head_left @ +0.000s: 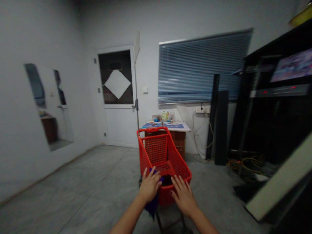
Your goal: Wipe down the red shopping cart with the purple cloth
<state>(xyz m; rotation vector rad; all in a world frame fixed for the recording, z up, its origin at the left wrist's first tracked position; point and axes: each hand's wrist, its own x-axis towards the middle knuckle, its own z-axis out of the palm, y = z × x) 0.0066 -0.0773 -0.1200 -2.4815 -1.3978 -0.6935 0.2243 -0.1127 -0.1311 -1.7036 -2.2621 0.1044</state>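
Observation:
My left hand (149, 186) lies palm down with fingers spread on the near end of a red plastic shopping cart (156, 149), pressing on a purple cloth (153, 205) that hangs down over the cart's end. My right hand (184, 196) rests on the same end to the right, its fingers also apart. A dark item (167, 180) sits in the cart's basket between my hands, partly hidden by the red mesh. The cart's lower frame and wheels are mostly out of view.
A grey concrete floor surrounds the cart. Ahead stand a wooden desk (165, 128) with papers and small items, a white door (117, 94), and a metal pole (136, 87). Black panels (221, 126) lean on the wall, cables (243, 165) lie below, and a large black machine (280, 91) stands right.

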